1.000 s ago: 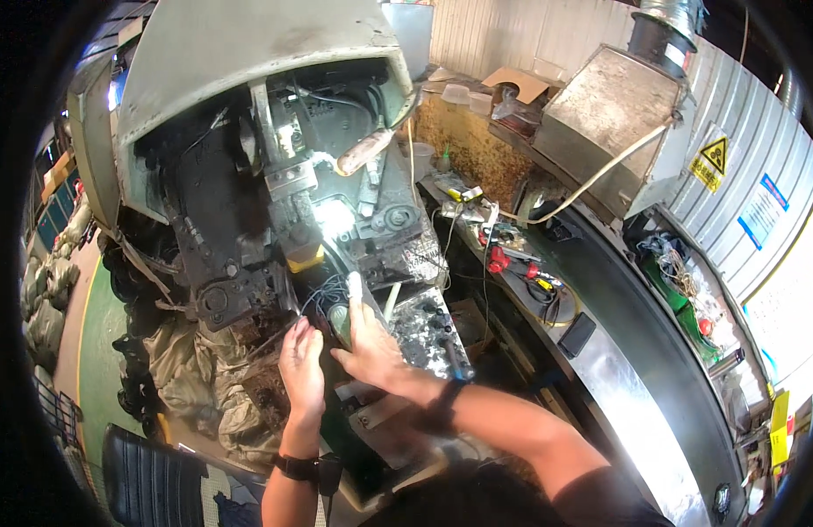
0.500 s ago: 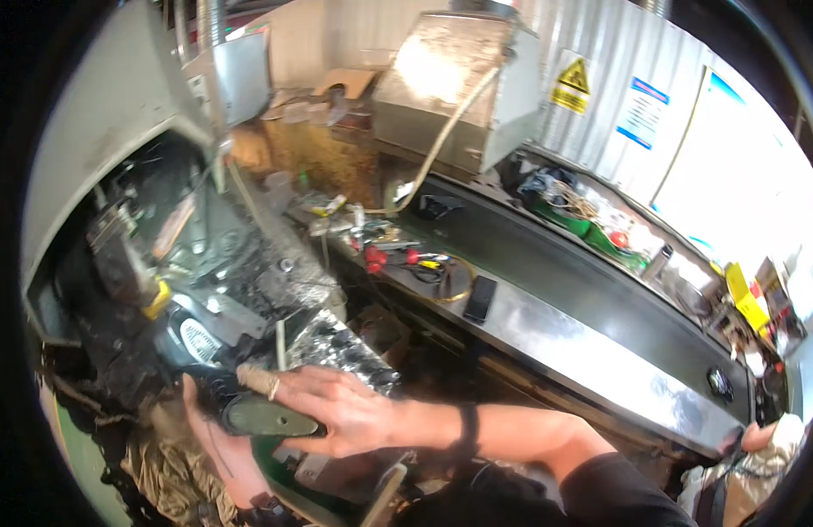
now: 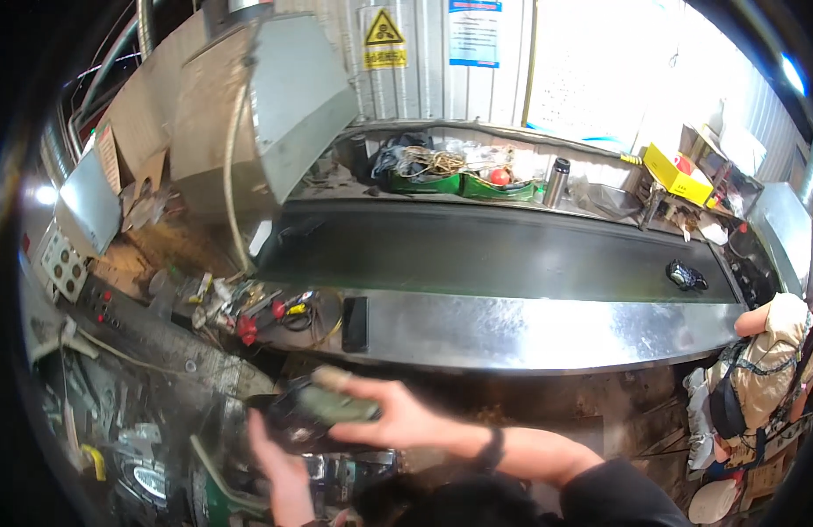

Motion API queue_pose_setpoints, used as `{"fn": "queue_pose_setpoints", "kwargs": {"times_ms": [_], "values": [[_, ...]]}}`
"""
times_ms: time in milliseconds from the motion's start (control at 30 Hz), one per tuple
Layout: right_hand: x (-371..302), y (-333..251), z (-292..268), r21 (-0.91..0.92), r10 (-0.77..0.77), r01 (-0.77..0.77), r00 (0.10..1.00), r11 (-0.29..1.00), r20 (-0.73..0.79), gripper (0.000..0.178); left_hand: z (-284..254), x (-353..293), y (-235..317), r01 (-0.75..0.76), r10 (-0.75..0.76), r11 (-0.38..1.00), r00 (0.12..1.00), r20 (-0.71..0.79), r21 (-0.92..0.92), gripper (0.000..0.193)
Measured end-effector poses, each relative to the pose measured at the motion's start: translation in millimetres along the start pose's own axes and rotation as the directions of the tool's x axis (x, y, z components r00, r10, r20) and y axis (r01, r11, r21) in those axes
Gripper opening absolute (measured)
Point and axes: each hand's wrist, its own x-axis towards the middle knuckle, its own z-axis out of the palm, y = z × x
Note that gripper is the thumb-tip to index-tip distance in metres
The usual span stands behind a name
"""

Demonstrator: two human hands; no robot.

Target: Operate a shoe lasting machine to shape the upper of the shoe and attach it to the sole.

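Between my hands is a shoe, a dark upper on an olive-green last, blurred by motion. My right hand is closed round the green part, with a tan wrap on one finger and a dark band at the wrist. From the lower left, my left hand holds the dark end. Its thumb shows along the side, while the shoe hides the other fingers. Below the hands lie metal machine parts, partly covered by my arms.
A dark conveyor belt runs across behind a shiny metal ledge. A phone lies on the ledge beside red-handled tools. Another black shoe sits on the belt's right end. At far right is another person's sleeve.
My view has swung to the right, away from the machine opening. Both hands have carried the shoe out from beside the machine, rightward toward the belt.
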Motion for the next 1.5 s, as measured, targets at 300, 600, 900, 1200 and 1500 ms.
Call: {"fn": "queue_pose_setpoints", "kwargs": {"times_ms": [300,600,900,1200,1500], "values": [[-172,172,-405,0.687,0.567,0.174,0.443,0.705,-0.694,0.023,22,47,-186,0.069,-0.325,0.589,0.933,0.158,0.805,0.031],[-137,207,-489,0.119,0.128,-0.089,0.094,0.989,-0.987,0.062,12,73,-197,0.316,-0.354,0.541,0.926,-0.130,0.780,0.032],[-6,242,-220,-0.916,0.009,0.050,0.998,0.399,0.059,0.051,40,258,-185,-0.134,-0.175,0.507,0.951,0.254,0.851,0.020],[-82,185,-236,-0.561,0.404,-0.561,0.828,0.609,-0.390,0.055,92,476,-138,-0.389,0.067,-0.166,0.913,0.403,0.906,0.043],[-61,227,-248,-0.068,0.385,-0.644,0.534,0.762,-0.752,0.054,107,628,-120,-0.381,0.021,-0.573,0.878,0.478,0.726,0.074]]}}
